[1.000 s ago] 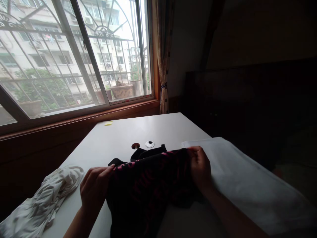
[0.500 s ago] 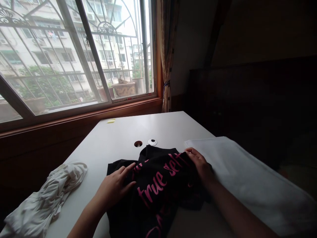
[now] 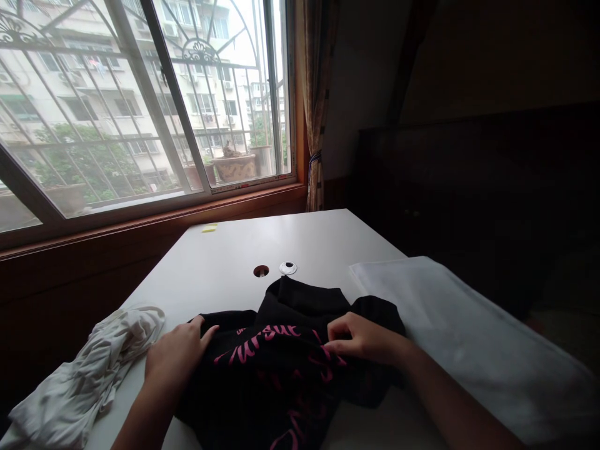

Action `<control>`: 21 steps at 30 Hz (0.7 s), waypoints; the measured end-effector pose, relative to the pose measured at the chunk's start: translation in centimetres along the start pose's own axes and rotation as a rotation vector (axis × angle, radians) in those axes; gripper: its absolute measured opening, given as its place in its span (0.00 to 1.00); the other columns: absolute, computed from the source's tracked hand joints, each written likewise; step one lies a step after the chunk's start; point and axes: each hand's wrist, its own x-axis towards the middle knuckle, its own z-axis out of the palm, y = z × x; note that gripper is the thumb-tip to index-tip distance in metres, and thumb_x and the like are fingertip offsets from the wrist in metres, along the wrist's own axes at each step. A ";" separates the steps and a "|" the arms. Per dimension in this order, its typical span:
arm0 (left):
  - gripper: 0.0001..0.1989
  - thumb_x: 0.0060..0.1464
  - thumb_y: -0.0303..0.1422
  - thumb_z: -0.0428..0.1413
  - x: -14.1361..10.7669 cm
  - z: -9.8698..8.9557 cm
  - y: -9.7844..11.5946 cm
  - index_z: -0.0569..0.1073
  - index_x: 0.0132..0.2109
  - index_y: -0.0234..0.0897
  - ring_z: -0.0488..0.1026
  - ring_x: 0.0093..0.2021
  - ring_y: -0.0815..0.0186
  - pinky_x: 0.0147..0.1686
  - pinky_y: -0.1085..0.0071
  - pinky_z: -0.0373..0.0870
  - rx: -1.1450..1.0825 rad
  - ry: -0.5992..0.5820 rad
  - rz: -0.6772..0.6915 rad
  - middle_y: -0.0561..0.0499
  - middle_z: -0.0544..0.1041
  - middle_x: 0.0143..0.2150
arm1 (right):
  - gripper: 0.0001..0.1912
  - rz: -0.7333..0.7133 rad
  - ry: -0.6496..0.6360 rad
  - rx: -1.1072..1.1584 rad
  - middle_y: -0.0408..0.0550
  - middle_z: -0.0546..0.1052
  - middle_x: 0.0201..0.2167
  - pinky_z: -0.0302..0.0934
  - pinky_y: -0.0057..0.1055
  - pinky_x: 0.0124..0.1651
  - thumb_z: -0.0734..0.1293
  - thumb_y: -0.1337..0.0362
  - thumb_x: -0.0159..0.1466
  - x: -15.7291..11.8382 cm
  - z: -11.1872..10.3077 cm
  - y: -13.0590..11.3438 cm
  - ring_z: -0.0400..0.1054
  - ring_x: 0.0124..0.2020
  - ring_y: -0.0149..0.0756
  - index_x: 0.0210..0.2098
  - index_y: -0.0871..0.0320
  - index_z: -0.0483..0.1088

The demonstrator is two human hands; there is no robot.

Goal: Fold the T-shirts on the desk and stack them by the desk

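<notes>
A rumpled black garment with pink lettering lies on the near part of the white table. At its left edge is my left hand, its fingers bent round the cloth near the upper left corner. My right hand pinches the fabric between thumb and curled fingers, right of the middle, over the lettering. Part of the garment's upper edge stands up in folds between and beyond my hands.
The white table has a round hole and a white ring. Crumpled pale cloth lies at left, a whitish translucent sheet at right. Yellow tape marks the far left corner, below a window.
My left hand has moved left to the garment's edge. My right hand has come down and left, its fingers now curled on the cloth. The lettering has shifted and folded.
</notes>
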 end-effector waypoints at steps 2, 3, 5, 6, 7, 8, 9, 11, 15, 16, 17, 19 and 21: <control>0.22 0.67 0.46 0.48 -0.7 0.5 1.5 0.72 0.61 0.43 0.79 0.48 0.47 0.38 0.61 0.71 0.023 0.098 0.105 0.41 0.80 0.51 | 0.21 0.030 -0.040 0.018 0.39 0.68 0.23 0.48 0.26 0.27 0.72 0.46 0.61 -0.1 0.1 -0.1 0.58 0.26 0.28 0.29 0.60 0.75; 0.22 0.68 0.45 0.49 -1.0 0.7 2.3 0.71 0.63 0.44 0.79 0.49 0.49 0.38 0.63 0.71 0.013 0.128 0.167 0.42 0.79 0.55 | 0.21 0.036 -0.062 0.035 0.39 0.69 0.23 0.49 0.26 0.27 0.73 0.46 0.60 -0.1 0.2 -0.1 0.58 0.26 0.28 0.30 0.60 0.75; 0.20 0.69 0.45 0.48 -1.5 1.2 3.8 0.72 0.62 0.46 0.80 0.47 0.53 0.35 0.67 0.70 -0.026 0.109 0.260 0.43 0.78 0.56 | 0.21 0.038 -0.103 0.064 0.39 0.69 0.23 0.50 0.25 0.27 0.73 0.46 0.60 -0.2 0.2 0.0 0.58 0.25 0.28 0.30 0.60 0.76; 0.20 0.69 0.46 0.47 -1.7 1.4 4.4 0.75 0.59 0.46 0.80 0.44 0.55 0.33 0.69 0.69 -0.049 0.069 0.282 0.44 0.78 0.54 | 0.22 0.031 -0.110 0.069 0.39 0.69 0.22 0.49 0.25 0.26 0.72 0.46 0.61 -0.3 0.1 0.0 0.58 0.24 0.27 0.30 0.60 0.76; 0.21 0.70 0.47 0.45 -1.8 1.5 4.8 0.77 0.55 0.46 0.81 0.41 0.57 0.32 0.69 0.68 -0.074 0.031 0.291 0.44 0.79 0.51 | 0.22 0.012 -0.088 0.062 0.39 0.67 0.21 0.49 0.26 0.26 0.72 0.45 0.62 -0.3 0.2 0.0 0.57 0.23 0.27 0.28 0.60 0.76; 0.22 0.70 0.47 0.43 -1.9 1.5 5.1 0.79 0.52 0.45 0.81 0.38 0.57 0.32 0.70 0.68 -0.101 0.007 0.295 0.44 0.80 0.48 | 0.23 -0.023 -0.033 0.044 0.39 0.67 0.20 0.50 0.26 0.25 0.70 0.45 0.63 -0.3 0.2 0.0 0.57 0.23 0.27 0.26 0.60 0.75; 0.23 0.71 0.46 0.42 -1.9 1.6 5.3 0.80 0.49 0.44 0.81 0.38 0.57 0.32 0.69 0.68 -0.129 -0.003 0.298 0.44 0.81 0.45 | 0.24 -0.072 0.056 0.015 0.40 0.67 0.20 0.52 0.27 0.26 0.69 0.46 0.65 -0.3 0.3 -0.1 0.57 0.23 0.28 0.24 0.59 0.74; 0.23 0.71 0.45 0.41 -1.8 1.5 5.1 0.80 0.45 0.44 0.81 0.39 0.56 0.34 0.69 0.68 -0.184 0.000 0.310 0.44 0.81 0.41 | 0.22 -0.189 0.291 -0.052 0.42 0.70 0.24 0.59 0.29 0.31 0.67 0.48 0.67 -0.1 0.6 -0.3 0.63 0.26 0.31 0.24 0.57 0.74; 0.18 0.68 0.44 0.46 -1.5 1.6 4.4 0.79 0.44 0.44 0.81 0.39 0.54 0.35 0.67 0.68 -0.257 -0.009 0.328 0.44 0.82 0.38 | 0.10 -0.339 0.496 -0.114 0.48 0.78 0.41 0.68 0.36 0.45 0.68 0.55 0.67 1.0 1.5 -0.1 0.73 0.42 0.40 0.37 0.52 0.78; 0.16 0.67 0.44 0.48 -1.4 1.6 4.2 0.79 0.44 0.44 0.81 0.40 0.53 0.35 0.67 0.68 -0.271 -0.011 0.334 0.44 0.83 0.38 | 0.08 -0.349 0.462 -0.119 0.48 0.78 0.46 0.69 0.36 0.46 0.69 0.56 0.66 1.4 1.8 0.1 0.73 0.43 0.40 0.41 0.52 0.78; 0.15 0.66 0.44 0.50 -1.3 1.7 4.1 0.79 0.45 0.44 0.81 0.40 0.53 0.35 0.67 0.68 -0.282 -0.014 0.341 0.44 0.83 0.38 | 0.09 -0.348 0.414 -0.128 0.48 0.77 0.49 0.69 0.35 0.45 0.69 0.57 0.66 1.7 2.0 0.5 0.73 0.43 0.39 0.44 0.51 0.78; 0.13 0.64 0.43 0.52 -1.2 1.7 3.9 0.78 0.46 0.44 0.80 0.40 0.53 0.35 0.67 0.68 -0.300 -0.031 0.365 0.44 0.83 0.39 | 0.16 -0.318 0.345 -0.167 0.47 0.77 0.51 0.69 0.33 0.42 0.71 0.59 0.64 2.2 2.3 1.2 0.73 0.40 0.36 0.51 0.49 0.77; 0.12 0.63 0.42 0.54 -1.2 1.6 3.7 0.78 0.46 0.45 0.80 0.39 0.54 0.35 0.68 0.68 -0.321 -0.062 0.401 0.45 0.83 0.40 | 0.20 -0.283 0.333 -0.226 0.45 0.78 0.46 0.69 0.31 0.40 0.72 0.60 0.62 2.5 2.5 1.8 0.73 0.37 0.36 0.54 0.48 0.76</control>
